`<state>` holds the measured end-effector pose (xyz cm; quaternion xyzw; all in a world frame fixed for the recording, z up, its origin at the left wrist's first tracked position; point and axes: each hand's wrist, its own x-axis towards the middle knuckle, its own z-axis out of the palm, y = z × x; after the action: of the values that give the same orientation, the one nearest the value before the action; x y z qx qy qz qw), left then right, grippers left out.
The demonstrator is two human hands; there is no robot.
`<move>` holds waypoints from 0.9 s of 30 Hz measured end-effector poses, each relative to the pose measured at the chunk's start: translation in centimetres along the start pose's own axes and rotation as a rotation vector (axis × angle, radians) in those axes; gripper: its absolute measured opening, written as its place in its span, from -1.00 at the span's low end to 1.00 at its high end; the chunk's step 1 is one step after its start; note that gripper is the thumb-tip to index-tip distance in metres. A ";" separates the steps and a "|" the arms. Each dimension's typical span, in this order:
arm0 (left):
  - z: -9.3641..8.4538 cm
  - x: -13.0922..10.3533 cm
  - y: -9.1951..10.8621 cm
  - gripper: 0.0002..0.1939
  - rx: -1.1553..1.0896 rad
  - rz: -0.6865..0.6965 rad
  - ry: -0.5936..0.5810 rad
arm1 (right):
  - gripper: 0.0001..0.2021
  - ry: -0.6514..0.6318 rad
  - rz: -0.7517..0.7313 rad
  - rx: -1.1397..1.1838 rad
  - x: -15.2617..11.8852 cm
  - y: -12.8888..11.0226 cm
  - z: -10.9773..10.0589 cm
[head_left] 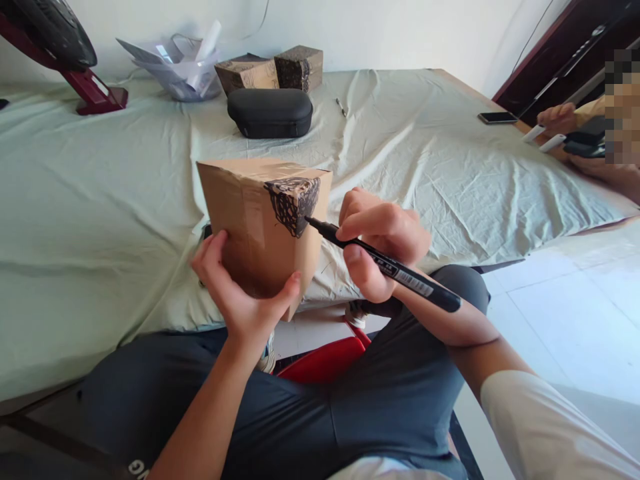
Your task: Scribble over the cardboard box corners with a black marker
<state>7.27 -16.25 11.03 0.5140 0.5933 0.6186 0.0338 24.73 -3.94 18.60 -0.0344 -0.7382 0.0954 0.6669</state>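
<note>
My left hand (243, 287) grips a brown cardboard box (233, 217) from below, thumb on the near side and fingers round its left edge. The box is tilted at the edge of the cloth-covered table. Dense black scribbles (295, 203) cover its upper right corner, running over more than one face. In my right hand (383, 233) is a black marker (395, 270), pinched between thumb and fingers. Its tip meets or nearly meets the lower right of the scribbled patch. A strip of clear tape shows on the box's near face.
Behind the box lie a black zip case (270, 113), two scribbled cardboard boxes (300, 67), a clear plastic basket (187, 80) and a small pen (341, 107). A dark red fan (90, 87) stands at left. At right are a phone (497, 118) and another person's hand (557, 119).
</note>
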 end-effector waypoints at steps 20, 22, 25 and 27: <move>-0.6 0.8 0.2 0.25 0.219 0.322 0.121 | -0.90 -0.032 -0.087 -0.015 0.8 -1.5 0.0; -0.6 0.8 0.2 0.24 0.191 0.306 0.112 | -0.88 -0.044 -0.058 -0.039 0.8 -1.5 -0.1; -0.6 0.8 0.2 0.25 0.169 0.291 0.103 | -0.82 -0.007 -0.007 -0.029 0.9 -1.7 -0.2; -0.7 0.8 0.2 0.26 0.165 0.284 0.102 | -0.81 0.023 0.010 -0.008 1.0 -1.7 -0.3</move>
<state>6.59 -16.28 11.81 0.5618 0.5643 0.5916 -0.1263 25.03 -5.43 19.88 -0.0419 -0.7307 0.0955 0.6747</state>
